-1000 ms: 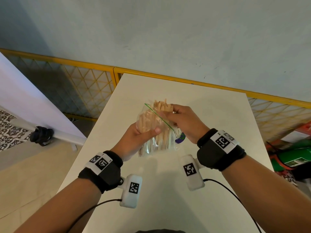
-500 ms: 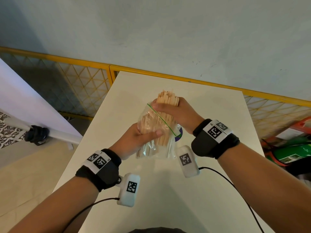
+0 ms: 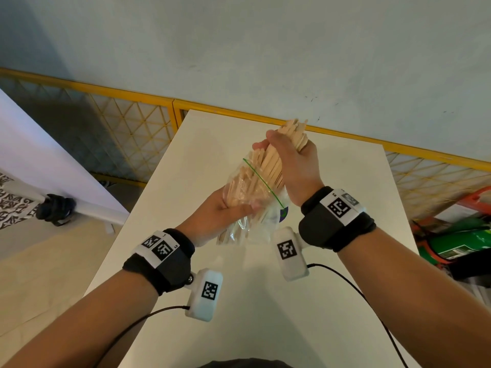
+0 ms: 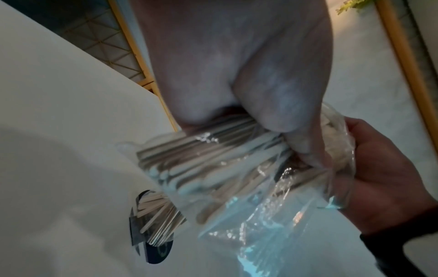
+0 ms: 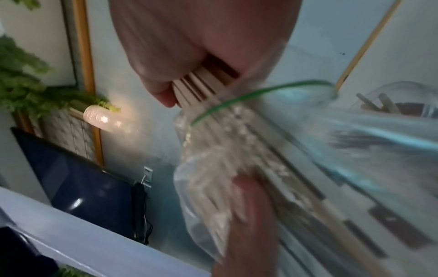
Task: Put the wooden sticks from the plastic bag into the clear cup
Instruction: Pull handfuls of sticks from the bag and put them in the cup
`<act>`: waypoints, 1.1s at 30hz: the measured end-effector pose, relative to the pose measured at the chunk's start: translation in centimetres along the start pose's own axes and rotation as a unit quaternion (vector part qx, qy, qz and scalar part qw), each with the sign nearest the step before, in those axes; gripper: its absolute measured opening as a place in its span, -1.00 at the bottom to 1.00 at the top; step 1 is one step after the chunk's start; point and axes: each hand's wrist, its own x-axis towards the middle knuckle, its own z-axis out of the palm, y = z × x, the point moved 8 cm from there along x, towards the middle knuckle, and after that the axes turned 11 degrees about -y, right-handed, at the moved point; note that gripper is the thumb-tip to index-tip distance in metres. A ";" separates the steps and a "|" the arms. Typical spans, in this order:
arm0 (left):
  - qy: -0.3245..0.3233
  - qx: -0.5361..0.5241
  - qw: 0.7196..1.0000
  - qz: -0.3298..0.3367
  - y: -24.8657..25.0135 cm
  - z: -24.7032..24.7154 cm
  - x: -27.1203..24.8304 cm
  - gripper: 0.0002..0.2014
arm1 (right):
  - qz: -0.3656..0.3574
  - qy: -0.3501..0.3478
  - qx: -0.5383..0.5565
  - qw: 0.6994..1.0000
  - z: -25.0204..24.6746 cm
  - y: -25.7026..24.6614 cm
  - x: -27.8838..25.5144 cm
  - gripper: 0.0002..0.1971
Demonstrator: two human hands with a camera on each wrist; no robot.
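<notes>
When we look down from the head view, our left hand [image 3: 220,213] curls round the plastic bag [image 3: 247,208] above the white table [image 3: 265,301]. Our right hand [image 3: 295,166] wraps a bunch of wooden sticks [image 3: 268,166], half out of the bag's far end. From the left wrist view, we see a clear cup [image 4: 151,228] on the table with some sticks inside, just near the bag. From the right wrist view, our fingers [image 5: 156,75] squeeze the sticks tight.

No legible text, only coded wristband [image 3: 338,207] markers.
</notes>
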 end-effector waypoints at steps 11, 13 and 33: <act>0.023 0.008 1.000 0.004 -0.2 0.5 0.3 -0.85 | 0.046 -0.042 -0.010 0.998 0.6 1.7 0.2 -0.86; 0.033 0.002 0.999 -0.001 -0.3 0.3 0.2 -0.84 | 0.061 -0.060 -0.043 0.995 0.9 2.4 -0.2 -0.82; 0.044 0.021 0.997 -0.068 -3.5 -0.7 0.5 -0.77 | 0.058 -0.030 -0.030 0.997 0.0 1.9 2.8 -0.74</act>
